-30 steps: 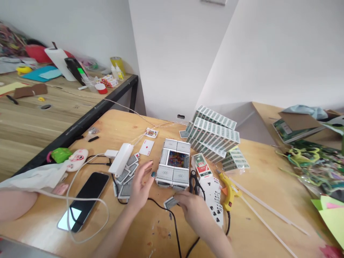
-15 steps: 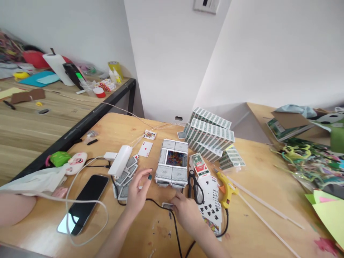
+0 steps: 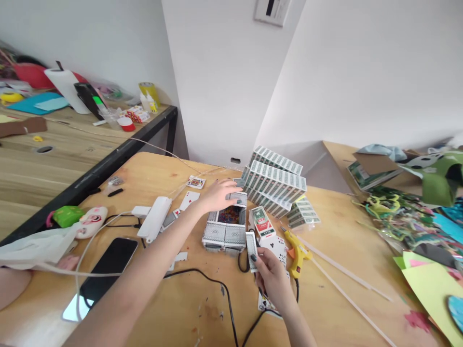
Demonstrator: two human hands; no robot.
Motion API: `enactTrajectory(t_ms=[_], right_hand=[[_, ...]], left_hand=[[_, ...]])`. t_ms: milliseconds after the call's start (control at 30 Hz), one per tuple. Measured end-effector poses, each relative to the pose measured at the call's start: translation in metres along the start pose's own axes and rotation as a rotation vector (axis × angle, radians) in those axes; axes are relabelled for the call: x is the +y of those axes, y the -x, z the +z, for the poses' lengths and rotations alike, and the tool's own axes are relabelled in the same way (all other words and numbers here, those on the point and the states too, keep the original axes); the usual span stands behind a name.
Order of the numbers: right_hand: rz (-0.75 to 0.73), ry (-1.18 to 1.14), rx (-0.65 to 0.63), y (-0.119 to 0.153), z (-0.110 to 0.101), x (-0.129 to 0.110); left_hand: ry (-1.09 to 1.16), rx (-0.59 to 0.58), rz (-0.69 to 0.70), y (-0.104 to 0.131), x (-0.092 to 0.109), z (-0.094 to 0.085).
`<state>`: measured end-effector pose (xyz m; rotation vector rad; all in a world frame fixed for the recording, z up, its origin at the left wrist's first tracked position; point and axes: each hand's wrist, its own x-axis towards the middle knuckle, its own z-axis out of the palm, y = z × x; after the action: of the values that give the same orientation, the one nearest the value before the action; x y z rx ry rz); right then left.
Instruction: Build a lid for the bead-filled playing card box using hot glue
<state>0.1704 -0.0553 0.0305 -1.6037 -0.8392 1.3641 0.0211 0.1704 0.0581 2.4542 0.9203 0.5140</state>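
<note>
My left hand (image 3: 221, 193) reaches across the far end of a box built of grey-backed playing cards (image 3: 224, 234), its fingers stretched out; whether they touch the box is unclear. A colourful picture (image 3: 232, 215) shows in the box's middle opening. Between thumb and fingers my right hand (image 3: 272, 273) holds a narrow piece of playing card (image 3: 251, 250) upright, just off the box's near right corner. Behind it, black-handled scissors (image 3: 241, 264) are mostly hidden. Face-up playing cards (image 3: 275, 249) lie under and beside the right hand, next to a red and green card pack (image 3: 262, 221).
Stacked card packs (image 3: 277, 182) stand at the back. A yellow glue gun (image 3: 299, 253) lies at the right beside long glue sticks (image 3: 345, 284). A white power strip (image 3: 156, 219) and phone (image 3: 108, 267) are on the left; a black cable (image 3: 217, 284) crosses the front.
My left hand has moved up and right, from beside the box to over its far end. My right hand has lifted the small card piece off the table and moved right.
</note>
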Motion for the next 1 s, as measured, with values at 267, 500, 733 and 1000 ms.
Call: enactTrajectory(t_ms=[267,500,733,1000], right_hand=[[-0.039,-0.018,0.225,0.006,-0.029,0.004],[-0.061,-0.138,0.36,0.0,-0.047,0.011],[-0.126,-0.153,0.335,-0.016,-0.032,-0.025],[-0.009,-0.148,0.017,-0.054,0.02,-0.053]], left_hand=[[-0.17,-0.225,-0.12,-0.011,0.004,-0.006],[-0.384,-0.014,-0.45,0.037,0.005,-0.012],[-0.48,-0.005,-0.626,0.089,0.037,-0.002],[-0.153,0.229,-0.424,0.098,0.008,0.008]])
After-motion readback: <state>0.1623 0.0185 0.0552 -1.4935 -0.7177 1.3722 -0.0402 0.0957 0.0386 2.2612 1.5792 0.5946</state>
